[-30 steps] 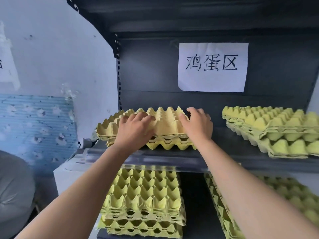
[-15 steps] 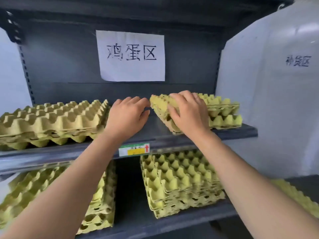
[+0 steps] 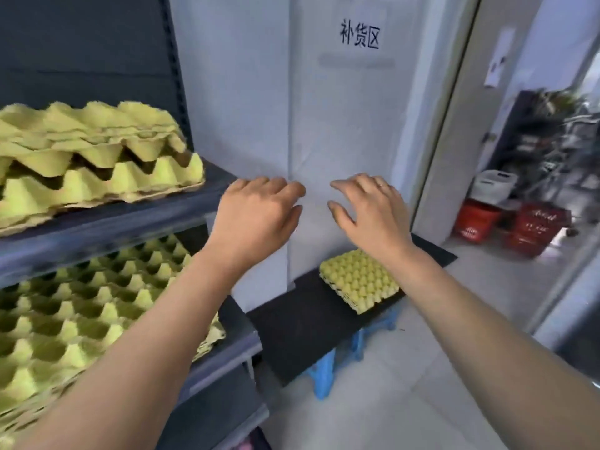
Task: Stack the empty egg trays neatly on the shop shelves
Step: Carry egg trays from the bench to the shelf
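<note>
Out in front of the white panel (image 3: 341, 125), between shelving and doorway, I see both hands raised in mid-air. Left grip (image 3: 259, 212): palm down, fingers loosely curled, holding nothing. Right grip (image 3: 370, 209): same story, fingers spread and relaxed, empty (a thin ring shows on one finger). They hang side by side, near each other but apart. Below the right wrist, one stack of yellow egg trays (image 3: 358, 280) lies on the black surface (image 3: 302, 319), which rests on blue stools (image 3: 324, 371). Off to my left, a second tray stack (image 3: 97, 157) sits on the upper shelf (image 3: 113, 225), its layers uneven, and a third tray stack (image 3: 81, 319) fills the lower shelf (image 3: 240, 326). A handwritten sign (image 3: 359, 37) hangs high on the panel, and red baskets (image 3: 535, 228) stand on the floor beyond the door frame.
</note>
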